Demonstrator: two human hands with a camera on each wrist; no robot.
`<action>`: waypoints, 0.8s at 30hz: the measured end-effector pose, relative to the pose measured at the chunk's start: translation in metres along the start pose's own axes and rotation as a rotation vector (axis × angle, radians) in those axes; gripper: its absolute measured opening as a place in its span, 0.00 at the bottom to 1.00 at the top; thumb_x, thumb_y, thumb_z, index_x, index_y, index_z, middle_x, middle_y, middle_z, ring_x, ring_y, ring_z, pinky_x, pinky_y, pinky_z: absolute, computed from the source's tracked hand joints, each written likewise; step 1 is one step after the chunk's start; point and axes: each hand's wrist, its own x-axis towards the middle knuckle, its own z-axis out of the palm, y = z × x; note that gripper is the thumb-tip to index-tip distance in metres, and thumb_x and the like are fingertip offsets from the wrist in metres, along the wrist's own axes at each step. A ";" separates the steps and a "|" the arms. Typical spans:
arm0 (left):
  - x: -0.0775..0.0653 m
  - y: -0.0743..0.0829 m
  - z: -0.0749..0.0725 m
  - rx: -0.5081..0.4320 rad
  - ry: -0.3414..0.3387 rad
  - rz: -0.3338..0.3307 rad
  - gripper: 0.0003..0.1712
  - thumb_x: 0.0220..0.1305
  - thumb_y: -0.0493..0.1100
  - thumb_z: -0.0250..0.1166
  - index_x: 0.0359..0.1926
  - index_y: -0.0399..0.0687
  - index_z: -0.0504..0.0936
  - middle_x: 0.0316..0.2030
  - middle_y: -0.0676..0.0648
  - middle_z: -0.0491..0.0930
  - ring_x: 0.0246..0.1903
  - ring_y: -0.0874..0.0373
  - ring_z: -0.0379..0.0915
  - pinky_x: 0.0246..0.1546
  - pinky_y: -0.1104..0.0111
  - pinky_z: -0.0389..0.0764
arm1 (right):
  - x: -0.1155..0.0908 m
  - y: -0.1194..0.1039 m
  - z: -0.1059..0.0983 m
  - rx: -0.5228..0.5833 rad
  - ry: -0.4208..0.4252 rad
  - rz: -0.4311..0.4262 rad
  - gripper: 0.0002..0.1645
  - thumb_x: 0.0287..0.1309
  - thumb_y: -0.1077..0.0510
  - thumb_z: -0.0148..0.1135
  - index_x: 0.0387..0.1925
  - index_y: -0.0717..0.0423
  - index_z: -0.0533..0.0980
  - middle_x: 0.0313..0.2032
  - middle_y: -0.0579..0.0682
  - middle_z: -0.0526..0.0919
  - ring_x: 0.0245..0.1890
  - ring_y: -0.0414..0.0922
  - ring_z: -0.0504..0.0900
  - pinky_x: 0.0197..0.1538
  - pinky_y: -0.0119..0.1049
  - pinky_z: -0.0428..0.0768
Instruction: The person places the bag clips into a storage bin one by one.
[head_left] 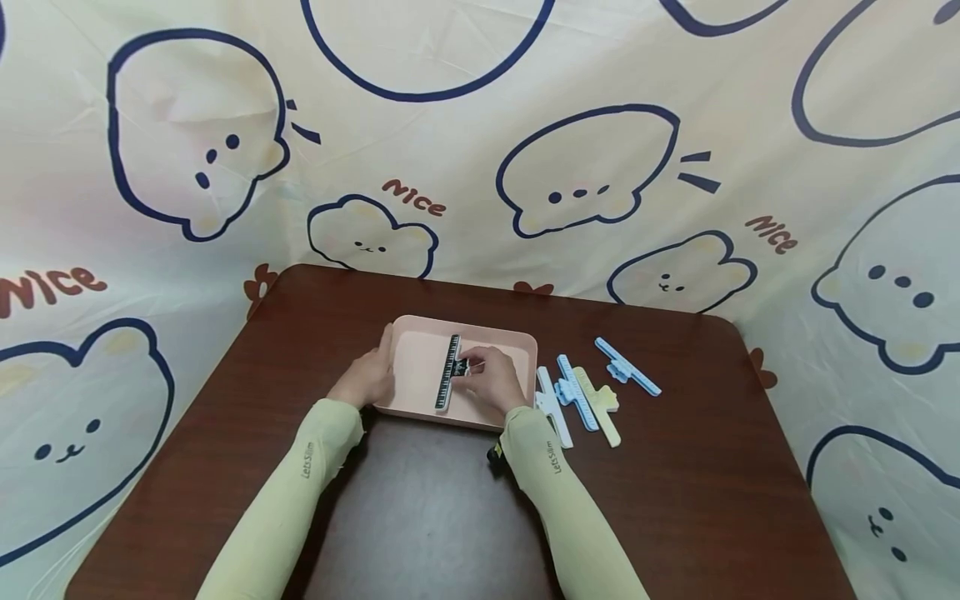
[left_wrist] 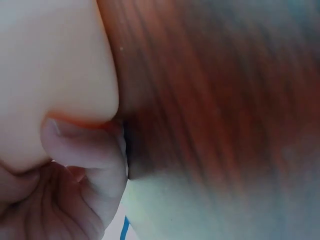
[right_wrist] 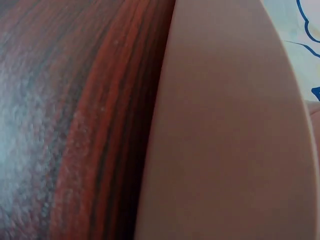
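Note:
A shallow pink tray (head_left: 412, 367) lies on the table, turned slightly. My left hand (head_left: 367, 377) holds its left side, fingers along the outer wall. In the left wrist view, the thumb (left_wrist: 82, 145) presses against the tray's wall (left_wrist: 55, 75) near a corner. Over the tray's middle, my right hand (head_left: 491, 379) pinches the handle of a long bag clip (head_left: 448, 375) with a black-and-white piano-key pattern. Its bar points away from me. The right wrist view is mostly filled by the tray's outer wall (right_wrist: 225, 125); the clip is out of sight there.
Right of the tray lie more long clips: a pale blue-white clip (head_left: 553, 407), a blue clip (head_left: 577, 396), a yellow-green clip (head_left: 600, 407) and, farther off, another blue clip (head_left: 628, 367). A patterned cloth (head_left: 465, 167) hangs behind the brown table (head_left: 712, 467).

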 end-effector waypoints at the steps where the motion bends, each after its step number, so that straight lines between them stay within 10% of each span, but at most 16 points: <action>1: 0.000 0.000 0.000 -0.002 0.001 0.002 0.43 0.77 0.40 0.40 0.82 0.43 0.26 0.73 0.26 0.63 0.66 0.31 0.70 0.66 0.43 0.70 | 0.000 -0.001 0.000 -0.007 0.002 -0.001 0.23 0.52 0.54 0.82 0.51 0.49 0.86 0.46 0.50 0.84 0.45 0.45 0.83 0.52 0.42 0.82; 9: -0.001 -0.002 -0.001 0.012 0.039 0.038 0.44 0.76 0.38 0.43 0.82 0.38 0.29 0.63 0.24 0.73 0.46 0.38 0.80 0.54 0.47 0.78 | -0.001 -0.007 0.002 -0.056 -0.003 -0.032 0.23 0.53 0.54 0.81 0.52 0.51 0.86 0.41 0.49 0.83 0.41 0.44 0.78 0.49 0.41 0.79; 24: -0.004 -0.003 -0.002 -0.033 0.013 0.039 0.42 0.76 0.38 0.38 0.82 0.39 0.27 0.72 0.25 0.64 0.60 0.36 0.75 0.63 0.46 0.73 | 0.006 -0.008 0.022 -0.087 -0.003 -0.085 0.23 0.53 0.55 0.80 0.52 0.51 0.86 0.35 0.48 0.77 0.36 0.43 0.71 0.43 0.38 0.72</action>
